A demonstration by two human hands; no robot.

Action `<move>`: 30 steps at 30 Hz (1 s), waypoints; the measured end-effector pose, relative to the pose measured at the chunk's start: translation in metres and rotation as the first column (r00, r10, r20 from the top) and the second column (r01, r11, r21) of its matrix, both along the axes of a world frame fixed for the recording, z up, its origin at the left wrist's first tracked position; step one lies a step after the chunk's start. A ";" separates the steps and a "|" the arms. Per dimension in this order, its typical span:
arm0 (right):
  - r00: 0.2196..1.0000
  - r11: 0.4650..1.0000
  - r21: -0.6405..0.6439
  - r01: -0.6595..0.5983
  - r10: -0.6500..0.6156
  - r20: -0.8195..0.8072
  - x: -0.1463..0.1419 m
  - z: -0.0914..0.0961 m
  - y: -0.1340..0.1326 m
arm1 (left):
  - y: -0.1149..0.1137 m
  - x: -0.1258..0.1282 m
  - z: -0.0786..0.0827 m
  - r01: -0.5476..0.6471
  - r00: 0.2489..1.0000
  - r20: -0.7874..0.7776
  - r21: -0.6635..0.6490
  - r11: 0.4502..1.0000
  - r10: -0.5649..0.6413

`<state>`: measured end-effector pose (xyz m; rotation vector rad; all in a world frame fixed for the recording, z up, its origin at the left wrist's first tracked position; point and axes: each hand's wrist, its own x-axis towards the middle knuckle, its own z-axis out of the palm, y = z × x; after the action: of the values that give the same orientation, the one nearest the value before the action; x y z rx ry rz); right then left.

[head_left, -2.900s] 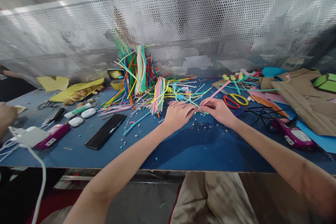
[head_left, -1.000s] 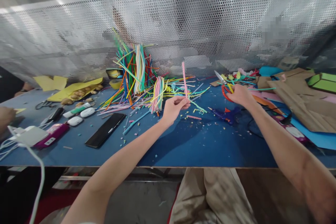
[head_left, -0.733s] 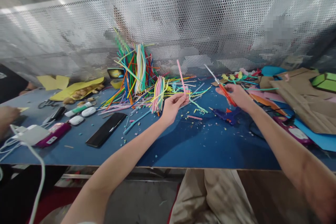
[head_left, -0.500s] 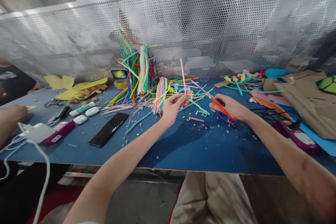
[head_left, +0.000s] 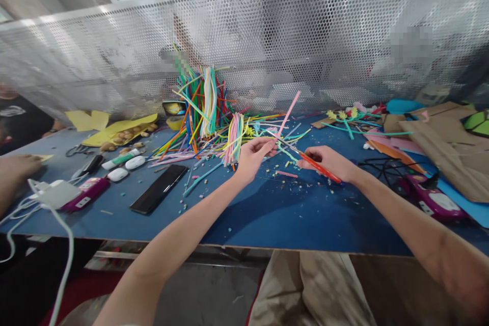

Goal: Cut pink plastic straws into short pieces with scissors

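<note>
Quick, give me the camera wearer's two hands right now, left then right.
Left hand: closed, pinching the pink stem near its lower end.
Right hand: closed, holding the scissors by their handles.

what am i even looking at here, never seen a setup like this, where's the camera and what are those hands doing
There's no machine here: these are a person's two bare hands, seen from a camera worn on their own head, looking forward and down.

The left hand pinches a pink strip that slants upward. The right hand holds scissors with orange-red handles, the blades pointing at the strip near the left fingertips; I can't tell whether they touch it.

On the blue table lie bundles of colored strips, small scraps, a dark phone, yellow paper and, on the right, brown paper or card. Behind stands a perforated metal screen. The hand at the far left is someone else's.
</note>
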<state>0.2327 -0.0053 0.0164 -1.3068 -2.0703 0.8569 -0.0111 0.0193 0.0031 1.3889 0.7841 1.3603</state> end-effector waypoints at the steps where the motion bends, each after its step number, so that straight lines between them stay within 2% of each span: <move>1: 1.000 1.000 0.009 0.008 -0.008 0.006 0.000 0.001 -0.001 | 0.000 0.000 0.000 0.003 1.000 0.007 -0.005 1.000 -0.003; 6: 0.995 0.995 0.059 0.077 -0.080 0.063 0.001 -0.001 0.001 | 0.002 -0.002 -0.001 0.035 0.998 0.044 -0.031 0.999 -0.034; 10: 0.991 0.992 0.083 0.100 -0.106 0.078 0.002 -0.004 0.003 | 0.002 -0.001 -0.002 0.067 0.998 -0.016 -0.064 0.996 -0.068; 13: 0.994 0.993 0.071 0.090 -0.094 0.059 0.001 -0.005 0.003 | 0.001 -0.001 -0.004 0.080 0.995 -0.064 -0.032 0.996 -0.082; 16: 0.999 0.999 0.009 0.052 -0.052 0.002 -0.001 -0.005 0.001 | 0.001 -0.001 -0.005 0.066 0.995 -0.077 -0.007 0.998 -0.066; 21: 0.993 0.982 -0.181 -0.059 0.040 -0.109 -0.009 0.001 -0.008 | 0.002 -0.003 -0.004 0.022 0.997 -0.077 0.077 0.997 -0.016; 26: 0.981 0.963 -0.247 -0.107 0.062 -0.186 -0.015 0.005 -0.015 | 0.000 -0.004 -0.002 -0.011 0.994 -0.107 0.143 0.990 0.026; 30: 0.953 0.943 -0.274 -0.190 0.110 -0.283 -0.019 -0.006 -0.014 | -0.002 -0.003 0.001 -0.013 0.992 -0.121 0.162 0.987 0.033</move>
<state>0.2133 -0.0191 0.0108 -1.1138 -1.8974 1.3803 -0.0145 0.0168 0.0043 1.6072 0.7864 1.3907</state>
